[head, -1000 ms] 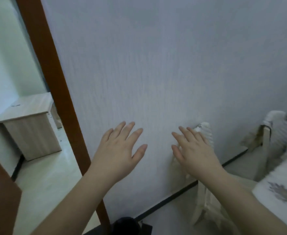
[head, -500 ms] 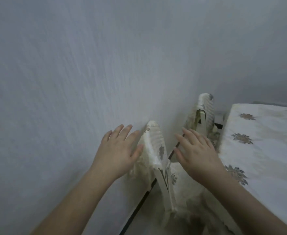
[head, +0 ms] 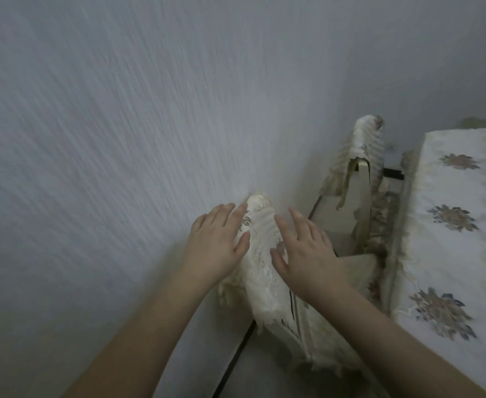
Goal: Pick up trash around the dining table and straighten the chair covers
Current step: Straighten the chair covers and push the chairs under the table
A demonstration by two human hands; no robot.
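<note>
A cream lace chair cover (head: 260,254) drapes the backrest of the nearest chair, which stands against the wall. My left hand (head: 216,247) rests flat on the cover's left side, fingers spread. My right hand (head: 305,251) lies on its right side, fingers apart, touching the fabric. Neither hand visibly grips the cloth. A second chair (head: 362,156) stands further back; its cream cover hangs crooked and part of the frame shows.
The dining table (head: 466,225), under a white cloth with flower motifs, fills the right edge, close to both chairs. A textured grey wall (head: 121,139) runs along the left. A dark skirting strip (head: 236,357) meets the floor below.
The view has swung right from a doorway and cabinet to the chairs and table. Both hands have come down onto the nearest chair's cover.
</note>
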